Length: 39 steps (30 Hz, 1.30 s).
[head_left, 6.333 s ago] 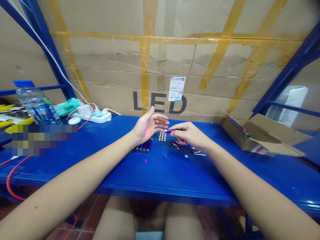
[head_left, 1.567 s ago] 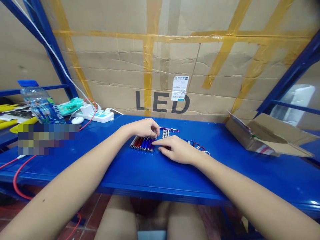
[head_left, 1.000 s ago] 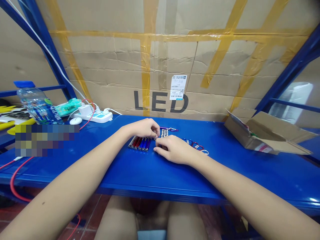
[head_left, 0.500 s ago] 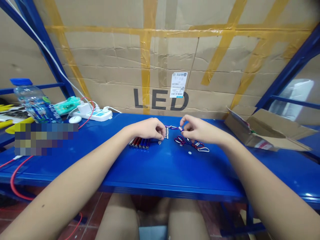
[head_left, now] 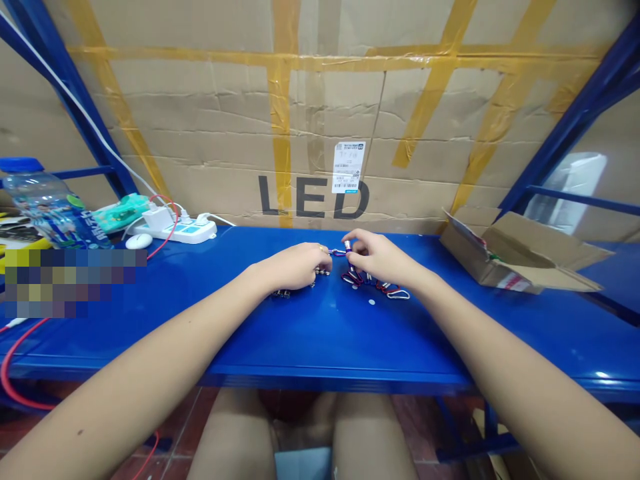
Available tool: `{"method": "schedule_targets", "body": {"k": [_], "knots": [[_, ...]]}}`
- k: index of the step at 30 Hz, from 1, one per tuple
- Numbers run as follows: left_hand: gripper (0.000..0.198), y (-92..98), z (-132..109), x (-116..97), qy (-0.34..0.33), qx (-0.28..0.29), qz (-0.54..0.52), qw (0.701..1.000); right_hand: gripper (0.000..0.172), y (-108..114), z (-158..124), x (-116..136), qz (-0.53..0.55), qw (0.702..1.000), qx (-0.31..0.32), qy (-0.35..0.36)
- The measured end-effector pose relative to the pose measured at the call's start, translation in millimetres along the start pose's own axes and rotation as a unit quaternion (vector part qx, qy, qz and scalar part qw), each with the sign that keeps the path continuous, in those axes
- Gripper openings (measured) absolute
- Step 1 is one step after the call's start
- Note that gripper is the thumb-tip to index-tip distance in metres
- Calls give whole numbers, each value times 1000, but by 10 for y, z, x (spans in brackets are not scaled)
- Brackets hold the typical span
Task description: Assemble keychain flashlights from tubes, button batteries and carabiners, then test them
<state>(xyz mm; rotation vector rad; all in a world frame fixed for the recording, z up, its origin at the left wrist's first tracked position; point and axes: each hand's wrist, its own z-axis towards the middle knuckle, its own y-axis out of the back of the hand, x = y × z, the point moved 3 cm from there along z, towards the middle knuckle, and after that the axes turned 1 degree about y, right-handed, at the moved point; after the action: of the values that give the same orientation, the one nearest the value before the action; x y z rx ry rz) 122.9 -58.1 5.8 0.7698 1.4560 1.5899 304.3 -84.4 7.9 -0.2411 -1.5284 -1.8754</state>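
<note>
My left hand (head_left: 296,265) lies curled on the blue shelf top (head_left: 320,333), covering most of a row of small red and blue pen lights (head_left: 281,293) and the cluster of silver button cells (head_left: 324,271). My right hand (head_left: 376,257) is closed in a pinch on a small silver piece (head_left: 348,246) attached to a purple clip, just right of the left hand's fingertips. A heap of red, blue and silver carabiner clips (head_left: 383,288) lies under and beside the right hand. One loose button cell (head_left: 371,302) sits nearer me.
A taped cardboard wall marked LED (head_left: 314,197) stands behind. An open cardboard box (head_left: 515,260) lies at the right. At the left are a white power strip (head_left: 173,231) with red and white cables, a water bottle (head_left: 47,205) and a teal packet (head_left: 120,211).
My right hand left the row of pen lights, moved right and back to the clips and picked up a small silver piece. My left hand slid right over the cells.
</note>
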Motion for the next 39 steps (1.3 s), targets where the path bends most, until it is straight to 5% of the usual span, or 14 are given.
{"method": "schedule_targets", "body": {"k": [18,26,31,39], "knots": [[47,-17,-27,-6,21,26,-30,999,28,1,1,-11,-4,1000,3,2],[28,55,-37,75,44,-21,-5,999,27,15,-2,-18,-12,1000,13,5],[18,60,-55,94,99,2,41,994,22,8,-47,92,3,999,44,27],[15,79,-49,44,84,8,47,995,25,-65,-72,178,42,994,83,56]]}}
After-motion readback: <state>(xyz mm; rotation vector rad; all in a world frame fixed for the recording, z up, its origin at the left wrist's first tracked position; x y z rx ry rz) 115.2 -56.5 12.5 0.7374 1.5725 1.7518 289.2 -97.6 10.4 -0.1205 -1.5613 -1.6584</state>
